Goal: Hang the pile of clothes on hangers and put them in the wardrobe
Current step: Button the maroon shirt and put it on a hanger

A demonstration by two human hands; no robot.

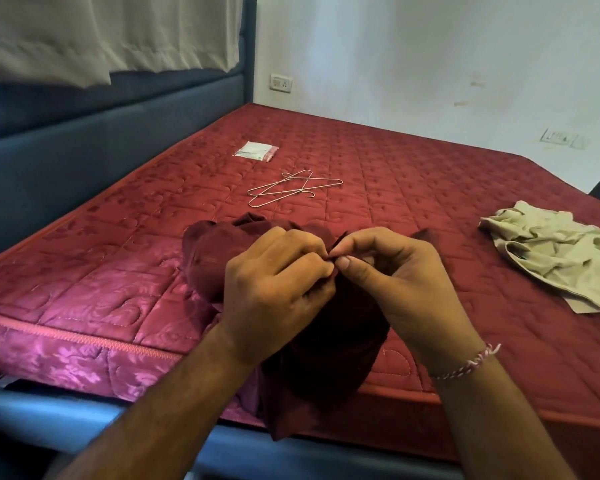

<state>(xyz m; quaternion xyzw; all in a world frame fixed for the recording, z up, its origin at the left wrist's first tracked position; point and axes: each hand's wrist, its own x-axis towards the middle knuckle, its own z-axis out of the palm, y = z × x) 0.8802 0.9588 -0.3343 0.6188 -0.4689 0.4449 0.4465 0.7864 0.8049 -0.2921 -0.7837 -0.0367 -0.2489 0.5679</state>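
Pinching a bunched edge of the maroon garment (312, 344), both hands meet fingertip to fingertip above the near edge of the bed. Left hand (274, 289): knuckles up, fingers curled tight, cloth caught between thumb and forefinger. Right hand (392, 282): palm turned inward, thumb and forefinger closed on the same fold, remaining fingers curled loosely; a pink-and-white twisted thread bracelet (465, 363) sits on the wrist. Both forearms bare, entering from the bottom of the view. Garment: dark, soft, matte fabric, crumpled, part lying on the mattress (118, 258) behind the hands, part hanging over the near edge toward the blue bed frame (66, 410). Mattress cover: glossy red-pink quilted satin with stitched squares and a swirl pattern, piped seam along the side. Two thin wire hangers (293, 190), crossed over each other, lie flat farther up the mattress, apart from the garment. Beyond them, a small clear plastic packet (256, 151) with white contents and a red edge; any print on it is too small to read. Beige garment (561, 258), wrinkled, heaped at the right side of the mattress, well apart from the hands. Padded blue headboard (84, 133) on the left with pale cloth (101, 32) draped over its top. White wall (430, 57) carries a switch-and-socket plate (281, 83); no legible markings.
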